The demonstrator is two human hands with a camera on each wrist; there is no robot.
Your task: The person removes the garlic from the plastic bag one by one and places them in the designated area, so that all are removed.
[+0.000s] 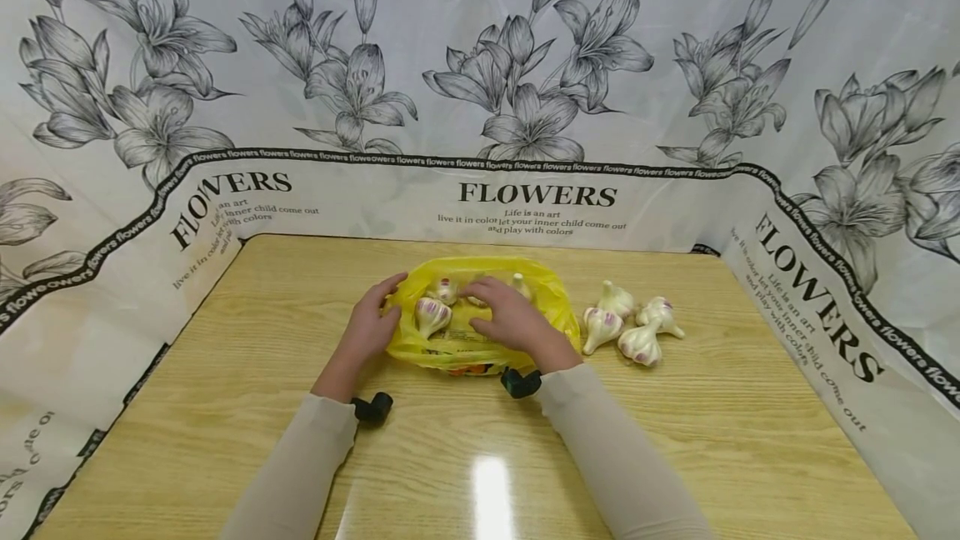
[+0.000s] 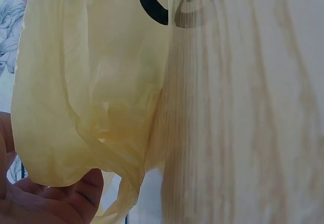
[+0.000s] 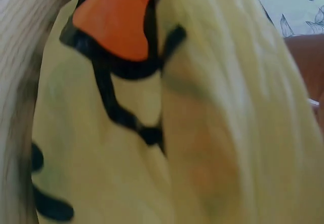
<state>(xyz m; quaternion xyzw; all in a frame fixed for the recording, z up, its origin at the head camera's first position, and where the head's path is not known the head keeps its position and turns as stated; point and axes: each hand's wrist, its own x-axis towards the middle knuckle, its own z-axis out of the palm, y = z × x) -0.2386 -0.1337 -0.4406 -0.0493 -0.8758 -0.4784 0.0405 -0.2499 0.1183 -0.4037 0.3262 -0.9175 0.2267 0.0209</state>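
Right hand (image 1: 513, 315) inside yellow bag (image 1: 450, 354), garlic bulb (image 1: 432, 317) near.

- Bright, even light is spread over the head view, where the large black lettering (image 1: 537, 194) is kept legible.
- A white glare is reflected from the near part of the wooden tabletop (image 1: 420, 457).
- The left wrist view is dimmer and greyish; light is let through the yellow plastic bag (image 2: 91, 57).
- In the right wrist view, the orange-and-black print (image 3: 114, 26) is blurred, and the tabletop is shadowed beside the bag.
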